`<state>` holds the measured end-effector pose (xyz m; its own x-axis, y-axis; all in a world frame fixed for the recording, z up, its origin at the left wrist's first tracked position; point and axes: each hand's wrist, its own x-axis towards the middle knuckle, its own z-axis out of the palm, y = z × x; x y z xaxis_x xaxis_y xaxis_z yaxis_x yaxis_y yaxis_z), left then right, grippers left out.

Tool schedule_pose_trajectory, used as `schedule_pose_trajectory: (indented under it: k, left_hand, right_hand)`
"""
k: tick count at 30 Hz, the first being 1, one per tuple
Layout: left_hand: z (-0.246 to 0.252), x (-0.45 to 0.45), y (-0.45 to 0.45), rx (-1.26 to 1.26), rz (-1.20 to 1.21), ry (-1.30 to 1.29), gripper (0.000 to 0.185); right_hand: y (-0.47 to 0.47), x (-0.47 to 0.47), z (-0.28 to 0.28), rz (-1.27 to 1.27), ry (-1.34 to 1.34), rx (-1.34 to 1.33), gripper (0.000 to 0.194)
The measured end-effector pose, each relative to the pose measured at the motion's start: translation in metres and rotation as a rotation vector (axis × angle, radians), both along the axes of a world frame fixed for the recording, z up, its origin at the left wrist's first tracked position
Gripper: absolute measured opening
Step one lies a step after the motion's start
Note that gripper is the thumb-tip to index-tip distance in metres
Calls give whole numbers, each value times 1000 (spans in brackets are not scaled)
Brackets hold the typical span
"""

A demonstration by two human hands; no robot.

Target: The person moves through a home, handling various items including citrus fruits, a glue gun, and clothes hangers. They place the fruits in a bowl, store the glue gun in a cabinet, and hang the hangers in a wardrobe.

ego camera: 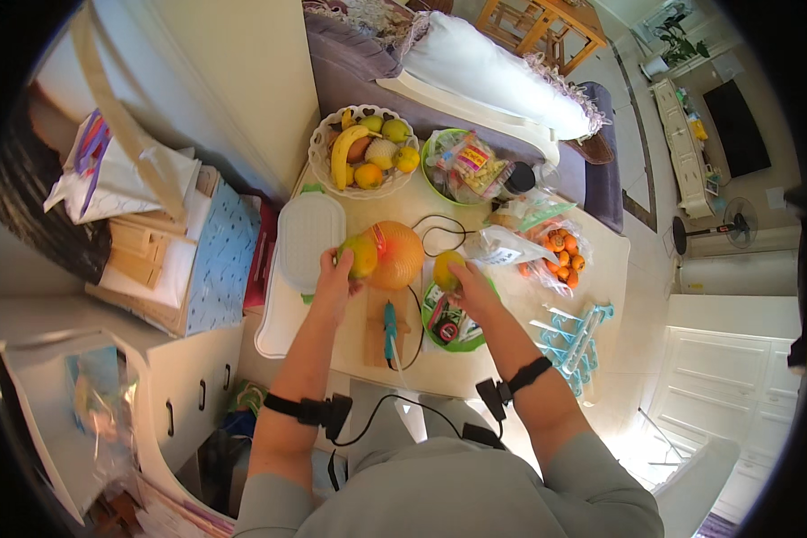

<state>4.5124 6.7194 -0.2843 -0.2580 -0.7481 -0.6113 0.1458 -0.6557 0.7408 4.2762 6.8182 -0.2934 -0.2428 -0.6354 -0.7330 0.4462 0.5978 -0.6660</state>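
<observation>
My left hand (338,281) holds a green-yellow round fruit (359,257), right against a large orange fruit in netting (398,255). In my right hand (472,286) is a smaller yellow fruit (448,270), above a green basket (462,346) of small packets and a round red-black item. A teal glue gun (390,326) lies on a wooden board (375,343) between my forearms, its black cord looping on the table. Behind stands a white openwork basket (318,158) with bananas (341,158), an orange (368,176) and several other fruits.
A lidded white container (311,239) sits at the left. Further back is a green bowl (437,190) of packaged snacks beside a black-lidded jar (520,179). To the right are a plastic bag of small orange fruits (563,254) and blue clip hangers (582,339). A sofa (356,81) borders the table (511,366).
</observation>
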Motion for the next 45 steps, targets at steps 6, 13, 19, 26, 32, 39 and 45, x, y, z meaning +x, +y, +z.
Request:
schedule_pose_trajectory:
  k: [6, 13, 19, 26, 32, 39, 45]
  left_hand:
    - [-79, -27, -120, -446, -109, -386, 52]
    - [-135, -89, -210, -669, -309, -798, 54]
    - [-146, -102, -209, -703, -307, -853, 53]
    - [-159, -108, -227, -830, -579, -1167, 56]
    - [-118, -67, -194, -1086, -310, -711, 61]
    - [-133, 50, 37, -18, -169, -604, 20]
    - [-245, 67, 170, -105, -509, -761, 57]
  right_hand:
    - [-155, -1, -33, 231, 513, -140, 72]
    - [-251, -6, -120, 415, 666, -54, 79]
    - [-270, -18, -177, 443, 755, -103, 73]
    - [-227, -37, -151, 344, 581, -273, 48]
    - [-32, -34, -119, 429, 344, -44, 24]
    - [143, 51, -191, 407, -60, 576, 45]
    - [125, 79, -232, 3, -95, 522, 28]
